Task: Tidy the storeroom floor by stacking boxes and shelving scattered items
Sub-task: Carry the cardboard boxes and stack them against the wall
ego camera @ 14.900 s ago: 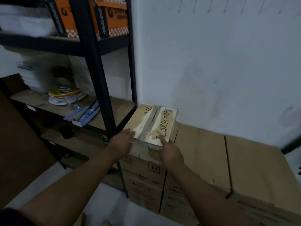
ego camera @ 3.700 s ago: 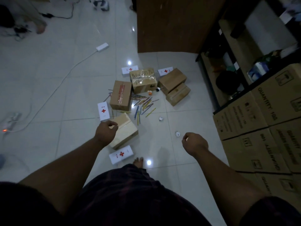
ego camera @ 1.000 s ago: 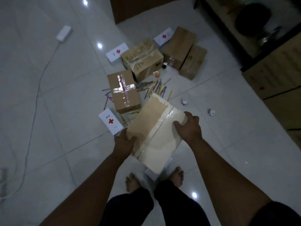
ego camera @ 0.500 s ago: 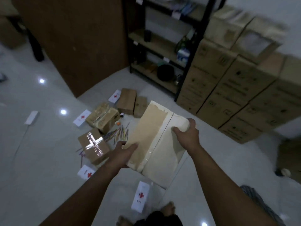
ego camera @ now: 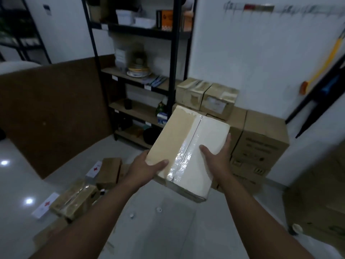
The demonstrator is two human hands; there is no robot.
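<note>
Taped cardboard box (ego camera: 188, 146), half tan, half cream, gripped by left hand (ego camera: 143, 170) and right hand (ego camera: 216, 157).

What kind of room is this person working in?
Probably a storeroom: cardboard cartons stacked by the wall, a black metal shelf rack holding plates, and taped boxes scattered on the floor.

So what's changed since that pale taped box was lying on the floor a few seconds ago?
The pale taped cardboard box has been lifted off the floor: the left hand and right hand now grip its sides, carrying it towards the brown cartons stacked by the wall. The smaller brown boxes and white red-cross packets stay scattered on the floor.
</note>
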